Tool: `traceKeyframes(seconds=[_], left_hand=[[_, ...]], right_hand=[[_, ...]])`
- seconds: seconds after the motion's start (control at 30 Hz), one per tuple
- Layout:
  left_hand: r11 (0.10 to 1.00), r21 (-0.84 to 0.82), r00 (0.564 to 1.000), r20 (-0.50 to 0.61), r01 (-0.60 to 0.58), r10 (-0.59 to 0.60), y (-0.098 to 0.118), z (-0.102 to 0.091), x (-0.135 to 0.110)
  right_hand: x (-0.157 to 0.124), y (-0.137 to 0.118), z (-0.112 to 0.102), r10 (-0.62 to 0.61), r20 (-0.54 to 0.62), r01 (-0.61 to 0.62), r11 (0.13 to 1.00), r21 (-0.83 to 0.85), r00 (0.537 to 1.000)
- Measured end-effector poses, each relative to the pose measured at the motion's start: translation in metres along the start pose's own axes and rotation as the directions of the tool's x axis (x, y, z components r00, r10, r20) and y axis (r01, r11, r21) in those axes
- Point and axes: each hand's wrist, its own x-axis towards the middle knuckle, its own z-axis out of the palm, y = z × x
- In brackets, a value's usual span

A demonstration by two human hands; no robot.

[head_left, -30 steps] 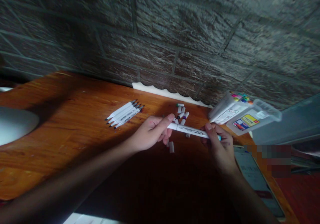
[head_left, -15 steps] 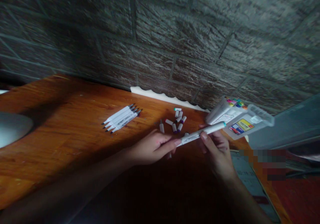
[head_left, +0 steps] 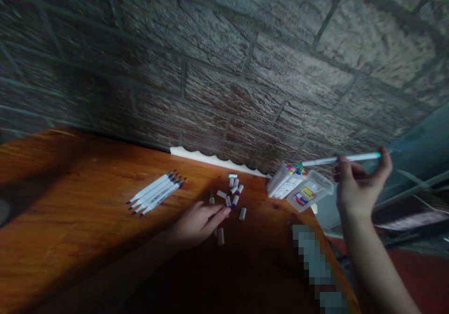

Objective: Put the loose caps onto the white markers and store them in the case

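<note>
My right hand (head_left: 359, 183) is raised at the right, pinching a white marker (head_left: 324, 160) with a teal end. The marker lies nearly level, its far tip at the top of a clear case (head_left: 282, 183) packed with colourful markers. My left hand (head_left: 201, 220) is low over the table, fingers stretched out, fingertips beside a loose pile of white caps (head_left: 234, 190). Partly under this hand is an uncapped marker (head_left: 212, 200). Two more caps lie apart, one cap (head_left: 242, 213) right of the fingertips and another cap (head_left: 220, 236) nearer me.
Several uncapped white markers (head_left: 156, 192) lie side by side on the wooden table (head_left: 87, 202), left of the hands. A clear plastic box (head_left: 308, 195) with a yellow label stands beside the case. Behind are a white scalloped strip (head_left: 206, 158) and a stone-block wall (head_left: 210, 89).
My right hand has carried the marker up and right, to the case. My left hand has let go of that marker and lowered beside the caps. The camera view has shifted.
</note>
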Motion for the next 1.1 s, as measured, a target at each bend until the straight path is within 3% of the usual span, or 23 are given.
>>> traceKeyframes(seconds=[0.1, 0.23, 0.5, 0.67, 0.77, 0.93, 1.1], left_hand=[[0.999, 0.003, 0.999, -0.01, -0.039, 0.039, -0.001, 0.003, -0.001], [0.998, 0.005, 0.998, 0.017, -0.062, 0.062, -0.003, 0.005, -0.002], [0.996, 0.048, 0.996, 0.04, -0.076, 0.075, -0.006, 0.005, -0.001], [0.992, 0.056, 0.993, 0.059, -0.109, 0.106, -0.003, 0.005, -0.002], [0.99, 0.057, 0.992, 0.036, -0.126, 0.124, -0.002, 0.005, -0.002], [0.986, 0.068, 0.988, 0.012, -0.154, 0.153, -0.002, 0.006, -0.003], [0.985, 0.084, 0.988, 0.028, -0.152, 0.15, -0.001, 0.004, -0.004]], right_hand=[[0.018, 0.011, -0.003, -0.09, 0.135, 0.109, 0.984, -0.143, 0.987], [0.02, 0.021, 0.004, -0.14, 0.268, 0.217, 0.934, -0.284, 0.953], [0.029, 0.011, 0.003, -0.178, 0.356, 0.327, 0.847, -0.418, 0.917], [0.035, 0.016, 0.003, -0.198, 0.322, 0.32, 0.863, -0.391, 0.926], [0.038, 0.018, 0.01, -0.173, 0.374, 0.333, 0.843, -0.422, 0.911], [0.036, 0.021, 0.022, -0.071, 0.542, 0.404, 0.749, -0.526, 0.838], [0.03, 0.03, 0.027, 0.03, 0.642, 0.409, 0.747, -0.524, 0.766]])
